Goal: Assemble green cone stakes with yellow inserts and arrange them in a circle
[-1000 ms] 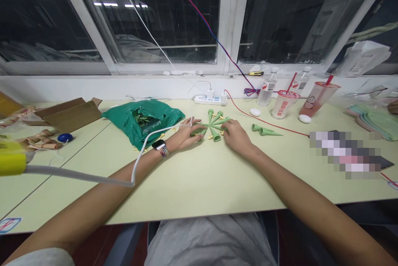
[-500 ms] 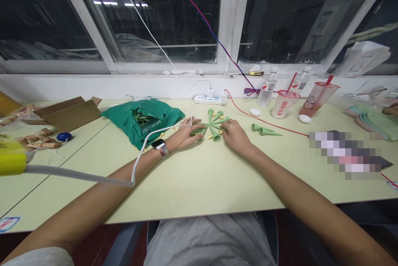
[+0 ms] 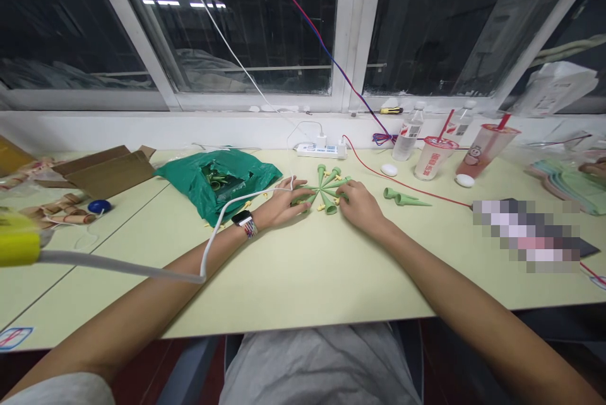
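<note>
Several green plastic cone spikes lie in a star on the table, their points meeting in the middle and wide ends facing outward. My left hand rests at the left of the star, fingers spread over the cones there and partly hiding them. On the opposite side, my right hand has curled fingers and thumb closed on a green cone, mostly covered by the hand. Small yellow pieces sit between the cones. To the right of my right hand, two loose green cones lie side by side.
A torn green plastic bag holding more green parts lies left. A white cable crosses above my left forearm. Behind stands a power strip. Drink cups, bottles and a red cable are right; a cardboard box is far left.
Hardly anything differs. The view has shifted very slightly, while both hands and the star of cones keep their places.
</note>
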The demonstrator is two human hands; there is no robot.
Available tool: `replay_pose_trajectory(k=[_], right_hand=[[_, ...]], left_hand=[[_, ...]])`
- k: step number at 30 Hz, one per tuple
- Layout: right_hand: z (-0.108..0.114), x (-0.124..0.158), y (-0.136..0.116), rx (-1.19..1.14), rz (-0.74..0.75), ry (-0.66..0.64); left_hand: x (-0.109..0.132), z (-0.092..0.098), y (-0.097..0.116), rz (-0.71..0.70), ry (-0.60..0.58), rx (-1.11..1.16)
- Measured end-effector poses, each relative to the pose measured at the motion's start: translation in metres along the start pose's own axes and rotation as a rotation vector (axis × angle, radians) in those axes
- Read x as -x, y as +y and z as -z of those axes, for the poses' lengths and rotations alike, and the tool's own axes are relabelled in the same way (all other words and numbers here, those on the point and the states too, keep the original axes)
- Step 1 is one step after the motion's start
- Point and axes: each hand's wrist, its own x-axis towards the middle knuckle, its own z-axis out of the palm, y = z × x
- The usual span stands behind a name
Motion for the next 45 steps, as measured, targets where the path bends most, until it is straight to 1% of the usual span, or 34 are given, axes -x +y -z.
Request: replay_pose_trajectory(k=[10,13,15,17,20,23,29,38,45], right_hand=[[0.0,0.0,-0.001,0.008,-0.016,0.006],[0.0,0.001,-0.003,0.0,-0.01,0.044],[-0.001,0.001,-0.005,-0.022,0.025,0.079],[-0.001,0.003,-0.008,-0.061,0.095,0.085],[-0.002,0.005,-0.011,-0.096,0.213,0.05],[-0.004,0.006,-0.011,-0.1,0.262,0.021],[-0.006,0.006,-0.009,-0.119,0.25,0.001],[-0.006,0.005,-0.009,-0.116,0.25,0.002],[-0.005,0.005,-0.009,-0.114,0.244,-0.003]], left_hand=[[0.0,-0.001,-0.001,-0.004,-0.004,-0.013],[0.0,-0.001,-0.001,-0.007,0.007,-0.014],[0.0,-0.001,0.0,-0.005,0.006,-0.017],[0.0,0.0,0.0,-0.004,0.001,-0.018],[0.0,0.0,0.002,-0.004,-0.001,-0.007],[0.0,0.001,0.003,-0.002,-0.002,0.009],[0.0,0.001,0.004,0.004,-0.012,0.001],[0.0,0.002,0.005,0.027,-0.018,0.022],[0.0,0.001,0.005,0.024,-0.005,0.02]])
